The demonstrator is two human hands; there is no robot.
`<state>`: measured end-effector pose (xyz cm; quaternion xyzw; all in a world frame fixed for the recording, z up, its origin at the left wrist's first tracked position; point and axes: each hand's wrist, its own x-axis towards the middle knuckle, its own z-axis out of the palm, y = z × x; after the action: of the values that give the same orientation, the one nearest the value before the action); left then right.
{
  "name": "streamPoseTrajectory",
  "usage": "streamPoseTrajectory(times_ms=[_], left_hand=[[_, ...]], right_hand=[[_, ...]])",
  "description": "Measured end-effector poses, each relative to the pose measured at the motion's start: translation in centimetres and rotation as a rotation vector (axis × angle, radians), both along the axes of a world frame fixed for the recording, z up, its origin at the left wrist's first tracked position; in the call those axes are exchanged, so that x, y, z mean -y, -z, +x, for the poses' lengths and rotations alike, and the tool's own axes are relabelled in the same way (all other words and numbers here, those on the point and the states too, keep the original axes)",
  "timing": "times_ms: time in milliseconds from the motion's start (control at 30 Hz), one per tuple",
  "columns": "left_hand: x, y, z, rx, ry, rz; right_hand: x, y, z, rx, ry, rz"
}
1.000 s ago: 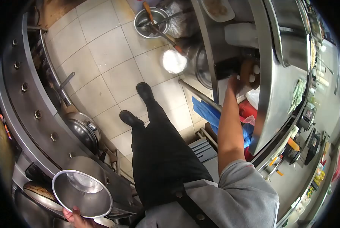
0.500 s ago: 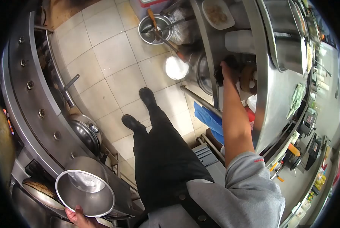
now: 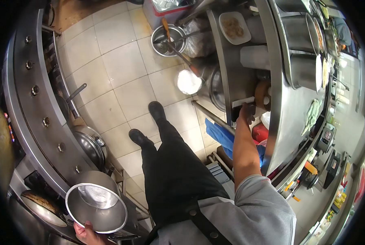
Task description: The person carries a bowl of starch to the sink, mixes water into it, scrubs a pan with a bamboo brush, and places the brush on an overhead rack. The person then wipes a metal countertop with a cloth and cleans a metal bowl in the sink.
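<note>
My left hand [image 3: 88,234] grips the near rim of a deep round metal bowl [image 3: 97,208], thumb over the edge. The bowl is tilted so that its shiny inside faces me, with nothing visible in it. Inside the under-counter shelf, my right hand [image 3: 246,115] has its fingers curled at a small dark thing whose kind I cannot make out. Just beyond that hand are a white strip [image 3: 243,101] and a brown round object like a tape roll [image 3: 263,94]. A red item [image 3: 260,132] lies below the hand.
On my left runs a steel stove front with knobs [image 3: 46,121]; a pan [image 3: 44,208] sits near the bowl. Tiled floor [image 3: 121,65] lies ahead. A metal pot with utensils [image 3: 169,40], a plastic bag [image 3: 198,38] and a steel counter [image 3: 290,122] stand to the right.
My right hand has drawn back toward me along the shelf, leaving the deeper spot where it gripped something dark. My left hand still holds the bowl, which shifted slightly right in view.
</note>
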<state>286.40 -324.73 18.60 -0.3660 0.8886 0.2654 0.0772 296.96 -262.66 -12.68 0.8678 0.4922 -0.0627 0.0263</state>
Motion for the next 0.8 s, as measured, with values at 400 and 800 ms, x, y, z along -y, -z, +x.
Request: streamPoseTrajectory(times_ms=[400,800], left_hand=[[1.1,2.5,0.9,-0.185,0.039,0.599],[-2.1,-5.1,1.5,-0.283,-0.231,0.498]], right_hand=[[0.5,1.7,-2.6,-0.02,-0.087,0.109],[1.9,2.3,-1.7,0.246,-0.96,-0.021]])
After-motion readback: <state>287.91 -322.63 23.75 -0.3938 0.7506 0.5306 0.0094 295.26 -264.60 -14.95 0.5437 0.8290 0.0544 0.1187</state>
